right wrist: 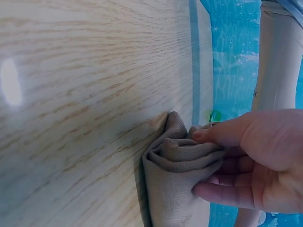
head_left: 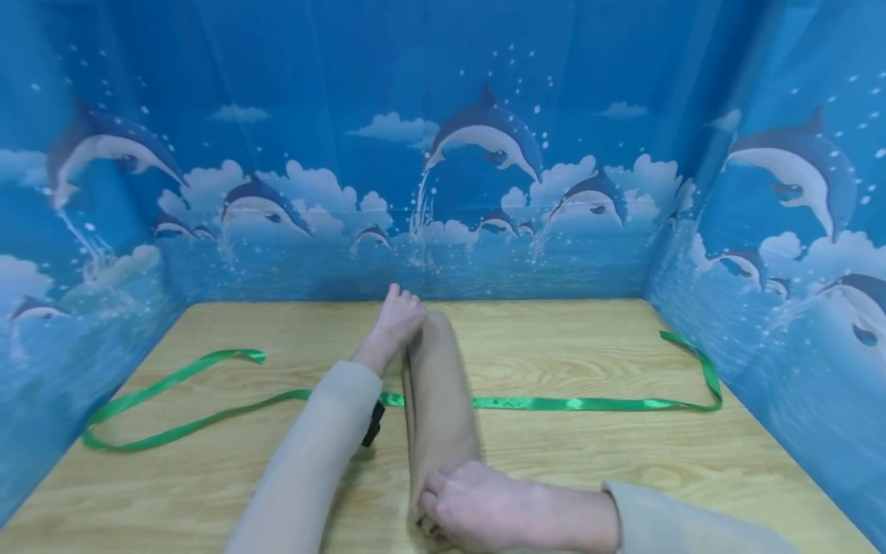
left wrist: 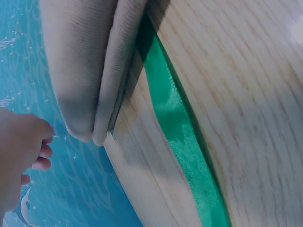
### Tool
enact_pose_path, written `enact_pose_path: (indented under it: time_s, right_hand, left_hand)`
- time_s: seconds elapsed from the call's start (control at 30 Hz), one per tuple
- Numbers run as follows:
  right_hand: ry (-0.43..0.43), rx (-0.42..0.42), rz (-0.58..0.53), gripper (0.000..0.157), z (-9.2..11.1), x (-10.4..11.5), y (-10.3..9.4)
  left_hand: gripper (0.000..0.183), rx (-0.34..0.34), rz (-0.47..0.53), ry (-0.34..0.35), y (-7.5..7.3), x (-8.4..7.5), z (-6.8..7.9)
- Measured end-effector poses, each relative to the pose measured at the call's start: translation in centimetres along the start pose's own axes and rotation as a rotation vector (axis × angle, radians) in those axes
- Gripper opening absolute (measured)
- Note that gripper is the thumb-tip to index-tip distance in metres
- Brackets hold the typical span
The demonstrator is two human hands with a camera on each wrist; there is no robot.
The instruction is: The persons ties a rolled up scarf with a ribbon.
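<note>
A brown knitted cloth [head_left: 441, 385], folded into a long narrow roll, lies lengthwise in front of me. My right hand [head_left: 487, 502] grips its near end. In the right wrist view the thumb is on top of the layered folds [right wrist: 189, 153] and the fingers [right wrist: 225, 195] are at the side. At the far end is my left hand [head_left: 401, 314]. The left wrist view shows that hand [left wrist: 23, 149] just off the cloth's end [left wrist: 80, 85], fingers loosely bent around nothing. A green satin ribbon [head_left: 554, 403] runs crosswise beneath the roll.
The ribbon's left part loops back [head_left: 159, 438] on the wood-grain table [head_left: 554, 454]; its right part bends away near the table's right edge. Blue dolphin-print curtains [head_left: 311, 115] enclose the back and sides. A black strap [head_left: 374, 425] shows at the left wrist.
</note>
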State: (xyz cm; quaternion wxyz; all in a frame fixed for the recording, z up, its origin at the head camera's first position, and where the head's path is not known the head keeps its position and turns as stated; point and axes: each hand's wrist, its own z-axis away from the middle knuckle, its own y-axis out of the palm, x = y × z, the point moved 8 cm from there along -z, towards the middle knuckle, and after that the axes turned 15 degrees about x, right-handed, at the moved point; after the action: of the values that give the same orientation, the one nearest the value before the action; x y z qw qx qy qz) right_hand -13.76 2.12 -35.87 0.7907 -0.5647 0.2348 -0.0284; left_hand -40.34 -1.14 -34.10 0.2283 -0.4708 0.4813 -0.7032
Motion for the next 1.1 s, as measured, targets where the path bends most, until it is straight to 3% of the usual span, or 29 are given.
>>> enact_pose_path:
  time_s: [0.27, 0.43, 0.6, 0.73, 0.9, 1.1]
  right_hand:
    - [-0.022, -0.046, -0.021, 0.021, 0.0, 0.0, -0.3]
    - [-0.093, 0.031, -0.239, 0.022, 0.4, -1.2, -0.4]
    - [-0.104, 0.080, -0.440, 0.027, 0.7, -3.6, -0.3]
    - [-0.072, 0.057, -0.552, 0.022, 1.0, -5.7, 0.2]
    - [0.033, 0.012, -0.656, 0.015, 1.8, -8.5, 1.0]
    - [0.164, -0.095, -0.679, 0.012, 3.0, -11.7, 1.3]
  left_hand:
    - [0.021, -0.026, -0.005, 0.023, 0.1, -0.2, 0.5]
    - [0.020, -0.014, 0.008, 0.041, 0.0, 0.0, 0.9]
    - [0.020, 0.077, 0.109, 0.031, 0.0, 0.8, 1.3]
    - [0.021, 0.106, 0.175, 0.014, -0.3, 1.8, 2.1]
    - [0.021, 0.074, 0.251, 0.011, -1.1, 2.6, 3.4]
    - [0.015, 0.016, 0.341, 0.011, -1.6, 3.4, 5.4]
